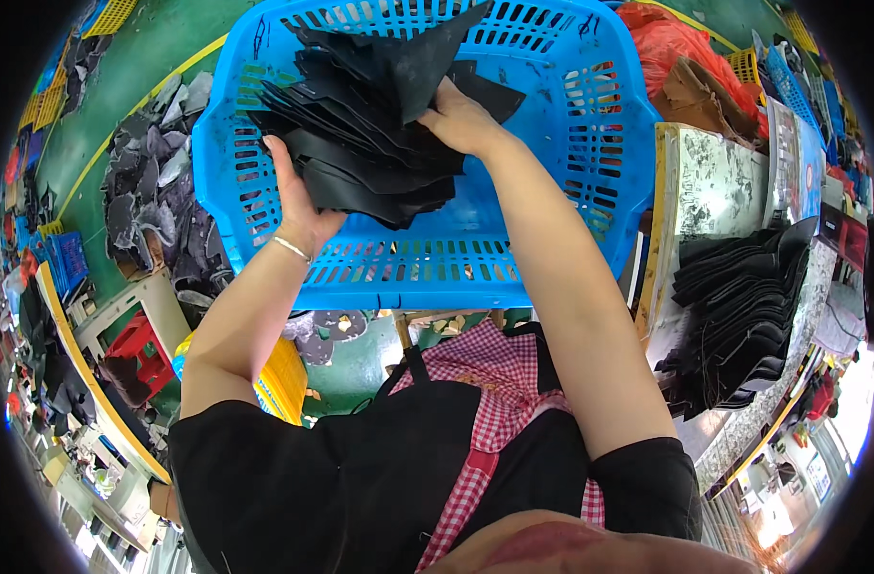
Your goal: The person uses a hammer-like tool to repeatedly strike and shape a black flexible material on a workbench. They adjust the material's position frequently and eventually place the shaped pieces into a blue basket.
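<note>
A thick stack of cut black sheet pieces [370, 153], like leather or fabric, lies fanned out in the left half of a blue plastic basket [437, 287]. My left hand [303, 201] cups the stack's lower left edge, thumb up along its side and the other fingers hidden beneath. At the stack's right side my right hand [461, 120] pinches a raised black piece [432, 67], its corner pointing up and to the right. Another dark piece [490, 93] lies just behind that hand, against the basket floor.
Right of the basket, a second stack of black pieces [738, 316] sits on a worn work surface [719, 182]. Beyond it are a red plastic bag [666, 48] and brown cardboard [705, 100]. Dark scraps [155, 182] are heaped on the green floor at left, near a red stool [141, 354].
</note>
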Demonstrator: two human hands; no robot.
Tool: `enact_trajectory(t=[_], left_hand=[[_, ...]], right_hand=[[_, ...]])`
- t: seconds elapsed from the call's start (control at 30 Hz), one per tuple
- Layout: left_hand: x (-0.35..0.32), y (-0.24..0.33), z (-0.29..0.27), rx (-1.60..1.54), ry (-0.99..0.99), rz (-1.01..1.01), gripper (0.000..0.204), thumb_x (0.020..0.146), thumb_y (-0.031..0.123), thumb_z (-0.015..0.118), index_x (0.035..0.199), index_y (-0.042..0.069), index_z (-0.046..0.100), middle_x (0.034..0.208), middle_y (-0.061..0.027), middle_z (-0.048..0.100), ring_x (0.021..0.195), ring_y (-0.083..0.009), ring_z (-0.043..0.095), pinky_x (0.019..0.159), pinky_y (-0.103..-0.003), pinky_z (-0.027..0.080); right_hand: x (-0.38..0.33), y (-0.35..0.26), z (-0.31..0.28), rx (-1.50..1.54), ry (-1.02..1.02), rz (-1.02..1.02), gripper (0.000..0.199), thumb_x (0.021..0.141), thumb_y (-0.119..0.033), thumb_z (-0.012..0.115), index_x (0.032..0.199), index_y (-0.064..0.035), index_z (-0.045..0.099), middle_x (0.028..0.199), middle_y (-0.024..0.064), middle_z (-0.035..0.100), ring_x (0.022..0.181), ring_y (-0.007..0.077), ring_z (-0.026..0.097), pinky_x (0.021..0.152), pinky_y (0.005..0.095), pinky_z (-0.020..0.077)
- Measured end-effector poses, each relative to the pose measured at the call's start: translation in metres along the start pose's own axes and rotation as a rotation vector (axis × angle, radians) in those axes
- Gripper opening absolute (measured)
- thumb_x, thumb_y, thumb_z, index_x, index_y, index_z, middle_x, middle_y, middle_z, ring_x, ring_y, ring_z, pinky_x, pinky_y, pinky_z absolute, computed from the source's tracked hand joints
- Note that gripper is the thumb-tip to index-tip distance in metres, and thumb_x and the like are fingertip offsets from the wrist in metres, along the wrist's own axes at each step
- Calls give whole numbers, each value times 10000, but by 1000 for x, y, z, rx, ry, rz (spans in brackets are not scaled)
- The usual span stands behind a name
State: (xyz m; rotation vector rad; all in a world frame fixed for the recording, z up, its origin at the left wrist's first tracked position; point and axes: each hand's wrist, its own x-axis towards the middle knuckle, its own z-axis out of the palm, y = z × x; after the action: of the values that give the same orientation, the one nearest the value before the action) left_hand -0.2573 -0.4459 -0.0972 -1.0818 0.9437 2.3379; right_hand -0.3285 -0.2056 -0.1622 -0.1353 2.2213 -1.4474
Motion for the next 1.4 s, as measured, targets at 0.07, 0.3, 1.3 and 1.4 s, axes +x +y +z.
enact_trajectory(t=[0.07, 0.3, 1.3, 1.4], left_hand=[[6, 6, -4, 44, 19, -12, 1168, 762, 983, 530, 1546, 117, 506, 1564, -137, 544, 1430, -362, 515, 1208, -542, 404], [-28, 11, 11, 183, -276, -21, 1217, 780, 992, 467, 1641, 136, 383, 1662, -128, 433, 1514, -359, 426, 1250, -546, 350], [-315, -282, 272, 1710, -1838, 1192, 932, 963, 667, 612, 1658, 99, 361, 1724, -242, 277, 1581, -404, 302, 1271, -468, 267], [-305, -385, 263, 1920, -1479, 1278, 968, 867, 811, 605, 1630, 239, 436, 1703, -227, 316, 1573, -440, 258, 1227, -665, 234]], right_hand=[[8, 8, 8, -195, 0, -58, 697, 1057, -477, 528, 1682, -334, 252, 1710, 73, 366, 1575, 411, 307, 1257, 548, 313], [-21, 19, 18, 224, -106, 47, 652, 1112, -513, 436, 1658, -165, 353, 1711, 90, 365, 1565, 339, 347, 1266, 439, 313], [-553, -25, -11, 875, 1459, -898, 529, 1121, -398, 508, 1525, -57, 514, 1444, 112, 646, 1218, 214, 658, 1060, 340, 523], [-581, -19, 5, 1402, 1576, -523, 524, 1106, -419, 506, 1465, -46, 583, 1407, 133, 682, 1215, 262, 688, 1063, 395, 557]])
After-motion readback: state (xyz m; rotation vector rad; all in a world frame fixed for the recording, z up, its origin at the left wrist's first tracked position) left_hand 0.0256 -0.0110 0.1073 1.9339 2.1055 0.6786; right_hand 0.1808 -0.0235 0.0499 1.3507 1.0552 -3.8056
